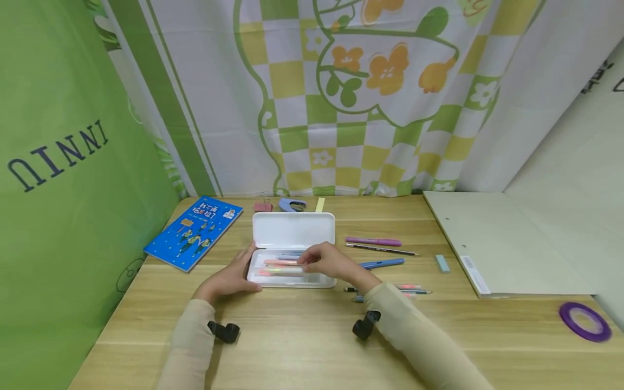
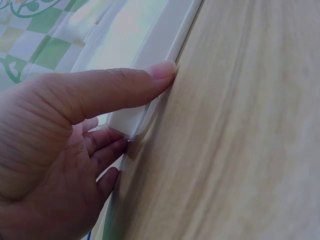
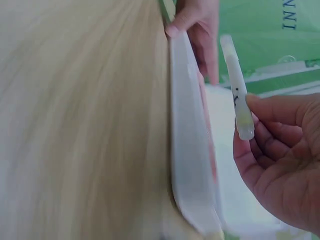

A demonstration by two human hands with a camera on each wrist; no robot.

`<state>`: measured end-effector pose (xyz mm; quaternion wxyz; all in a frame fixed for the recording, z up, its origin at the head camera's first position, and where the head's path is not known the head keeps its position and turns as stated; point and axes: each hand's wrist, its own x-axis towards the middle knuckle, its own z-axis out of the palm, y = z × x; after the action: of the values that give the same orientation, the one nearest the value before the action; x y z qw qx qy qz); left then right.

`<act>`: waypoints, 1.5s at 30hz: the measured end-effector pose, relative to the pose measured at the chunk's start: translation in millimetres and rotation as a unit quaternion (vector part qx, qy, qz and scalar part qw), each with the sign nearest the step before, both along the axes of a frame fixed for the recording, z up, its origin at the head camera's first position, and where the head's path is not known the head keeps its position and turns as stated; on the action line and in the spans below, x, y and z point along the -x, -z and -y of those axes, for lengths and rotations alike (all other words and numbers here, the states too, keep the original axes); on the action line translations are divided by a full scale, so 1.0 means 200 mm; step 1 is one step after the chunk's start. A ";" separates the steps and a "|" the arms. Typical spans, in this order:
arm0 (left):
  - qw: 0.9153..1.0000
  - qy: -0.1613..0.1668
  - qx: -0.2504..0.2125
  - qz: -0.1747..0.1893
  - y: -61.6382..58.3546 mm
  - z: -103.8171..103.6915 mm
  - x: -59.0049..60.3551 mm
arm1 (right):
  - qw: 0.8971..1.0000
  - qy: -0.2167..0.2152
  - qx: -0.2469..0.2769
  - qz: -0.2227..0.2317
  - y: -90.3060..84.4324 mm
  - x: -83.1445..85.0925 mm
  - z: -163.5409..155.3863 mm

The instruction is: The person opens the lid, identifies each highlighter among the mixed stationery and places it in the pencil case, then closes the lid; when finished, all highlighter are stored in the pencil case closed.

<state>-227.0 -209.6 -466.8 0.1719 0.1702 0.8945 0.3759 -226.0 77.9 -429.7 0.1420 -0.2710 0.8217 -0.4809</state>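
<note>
Head: wood-grain table (image 1: 292, 346), checked curtain (image 1: 322, 135) behind; an open white case (image 1: 293, 230) holds pens (image 1: 281, 262). Left wrist: left hand (image 2: 50, 145) grips the case's corner — thumb on its edge. Right wrist: right hand (image 3: 290, 165) pinches 1 pale marker (image 3: 237, 82) over the case.

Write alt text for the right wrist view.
The right hand pinches a whitish pen with translucent ends by an open white case. The left hand holds the case's far end; a wooden table fills the left, green fabric the upper right.

Glare on pencil case (image 2: 157, 42); wrist views soft
</note>
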 end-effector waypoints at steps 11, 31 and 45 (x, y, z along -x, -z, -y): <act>1.000 0.004 0.001 -0.004 0.00 0.00 0.00 | 0.996 0.038 -0.072 -0.044 0.05 0.01 0.20; 1.000 0.001 0.005 -0.001 0.00 0.00 0.00 | 0.988 0.018 0.091 0.122 0.04 0.01 0.07; 1.000 0.003 -0.001 0.000 0.00 0.00 0.00 | 0.996 0.026 0.027 0.075 -0.02 -0.08 -0.49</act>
<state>-226.9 -208.9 -466.1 0.1726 0.1735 0.8937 0.3761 -210.4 176.4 -426.2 0.1831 -0.2161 0.8025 -0.5252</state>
